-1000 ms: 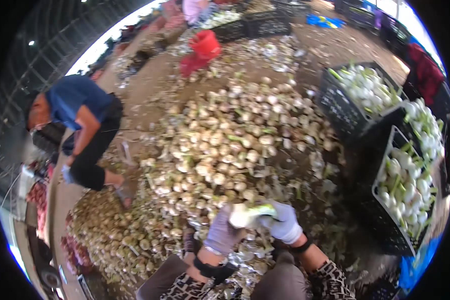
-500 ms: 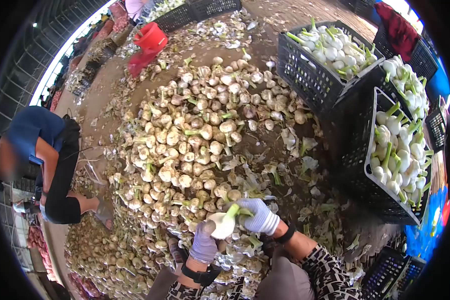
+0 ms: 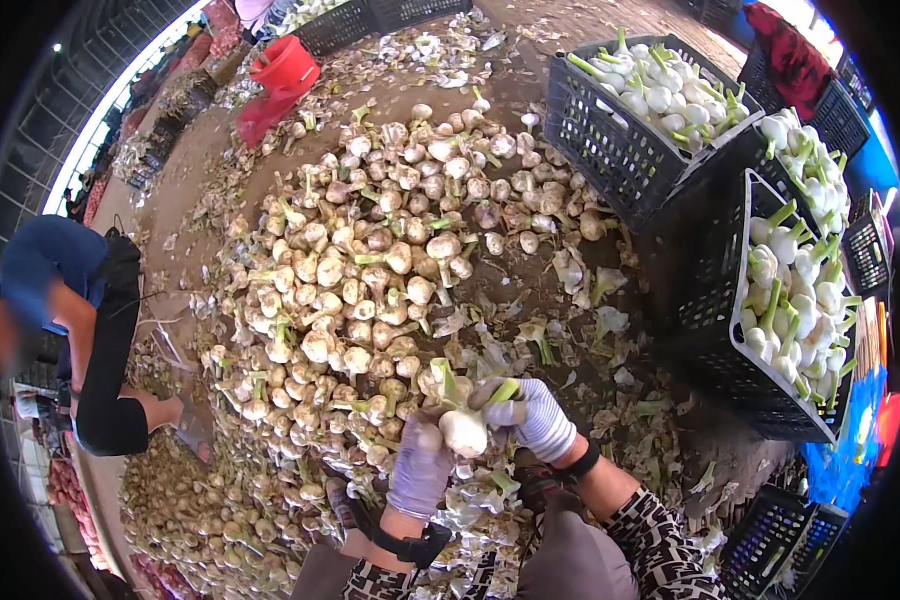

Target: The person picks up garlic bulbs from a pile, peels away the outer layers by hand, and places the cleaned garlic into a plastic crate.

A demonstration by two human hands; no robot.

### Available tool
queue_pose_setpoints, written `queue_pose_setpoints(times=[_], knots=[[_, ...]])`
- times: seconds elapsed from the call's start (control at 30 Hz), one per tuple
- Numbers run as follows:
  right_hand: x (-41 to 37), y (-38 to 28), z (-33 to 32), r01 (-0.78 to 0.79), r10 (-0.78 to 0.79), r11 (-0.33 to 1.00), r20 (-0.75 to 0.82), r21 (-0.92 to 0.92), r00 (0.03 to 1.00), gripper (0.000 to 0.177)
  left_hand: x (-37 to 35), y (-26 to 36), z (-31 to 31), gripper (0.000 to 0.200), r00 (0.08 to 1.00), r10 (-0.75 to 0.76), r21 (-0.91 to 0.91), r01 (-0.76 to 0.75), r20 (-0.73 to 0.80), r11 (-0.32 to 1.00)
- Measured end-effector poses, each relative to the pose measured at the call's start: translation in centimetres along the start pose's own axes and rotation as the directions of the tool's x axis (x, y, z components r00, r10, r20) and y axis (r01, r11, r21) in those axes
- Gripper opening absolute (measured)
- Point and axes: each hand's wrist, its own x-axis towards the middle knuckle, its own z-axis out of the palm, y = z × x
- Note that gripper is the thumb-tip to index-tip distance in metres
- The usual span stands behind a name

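A white, peeled garlic bulb [image 3: 464, 433] is in my gloved left hand [image 3: 420, 468], closed around its left side. Its pale green stem points up and away from me. Just right of the bulb, my gloved right hand [image 3: 540, 420] pinches a strip of green outer leaf [image 3: 505, 390]. Both gloves are pale, and the bulb hangs between the hands over the near edge of a large heap of unpeeled garlic [image 3: 350, 280]. Loose papery skins [image 3: 535, 340] lie on the ground beyond my right hand.
Black crates [image 3: 690, 330] filled with clean white garlic stand at the right. Another black crate [image 3: 780, 545] sits at the lower right. A red bucket [image 3: 285, 70] is at the back left. At the left, a person in a blue shirt [image 3: 55, 265] bends over.
The bulb has tipped so its stem points up and away, with its round end toward me. My right hand has drawn a green leaf strip rightward off the stem. The view has shifted slightly.
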Motion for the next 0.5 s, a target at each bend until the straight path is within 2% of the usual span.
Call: queue_pose_setpoints(times=[0.03,0.07,0.1,0.13,0.17,0.2,0.27,0.33,0.37,0.4,0.43,0.47,0.5], knots=[[0.2,0.9,-0.7,0.0,0.0,1.0,0.001,0.0,1.0,0.018,-0.4,0.9,1.1,0.041,0.999,-0.005,-0.174,-0.002,-0.039,0.985],[0.4,2.6,-1.7,0.069,-0.073,0.993,-0.035,-0.099,0.997,0.017,0.0,1.0,0.4,0.041,0.999,-0.006,-0.175,-0.001,-0.04,0.985],[0.7,3.9,-2.5,0.129,-0.144,0.971,-0.066,-0.201,0.987,0.017,0.5,1.2,-0.9,0.036,0.997,0.071,-0.134,-0.07,0.009,0.988],[0.9,4.5,-2.9,0.123,-0.14,0.972,-0.072,-0.202,0.988,0.017,0.7,1.4,-1.5,0.034,0.988,0.145,-0.097,-0.138,0.062,0.986],[1.1,4.8,-3.2,0.046,-0.037,0.997,-0.149,0.061,0.988,0.02,1.1,1.7,-1.5,0.033,0.982,0.188,-0.094,-0.187,0.012,0.978],[1.4,5.2,-3.7,-0.011,0.079,0.946,-0.197,0.324,0.977,0.022,0.8,1.9,-0.4,0.033,0.983,0.182,-0.097,-0.18,0.014,0.979],[1.7,6.0,-4.6,0.008,0.063,0.942,-0.199,0.336,0.978,0.028,-0.3,2.5,2.0,0.034,0.978,0.194,-0.013,-0.196,-0.074,0.981],[1.8,5.5,-3.9,0.061,0.011,0.937,-0.202,0.344,0.979,0.024,-0.1,2.2,1.0,0.033,0.976,0.216,-0.017,-0.216,-0.029,0.976],[2.1,5.5,-3.6,0.027,0.066,0.898,-0.195,0.439,0.979,0.017,-0.3,2.1,0.8,0.032,0.979,0.183,-0.045,-0.179,0.089,0.983],[2.2,4.9,-3.4,0.028,0.066,0.899,-0.198,0.437,0.978,0.017,-0.5,2.1,1.0,0.03,0.966,0.152,-0.07,-0.14,0.207,0.988],[1.9,4.1,-2.9,0.033,-0.013,0.995,-0.21,0.091,0.978,0.014,-1.5,2.8,3.0,0.028,0.967,0.151,-0.032,-0.148,0.207,0.988],[1.7,3.8,-2.5,0.033,-0.087,0.964,-0.195,-0.264,0.977,0.014,-2.8,3.4,3.5,0.028,0.968,0.146,-0.031,-0.142,0.205,0.989],[1.8,4.0,-2.3,0.073,-0.1,0.989,-0.209,-0.13,0.973,0.014,-4.1,4.0,3.6,0.026,0.987,0.029,0.0,-0.029,0.16,1.0]])
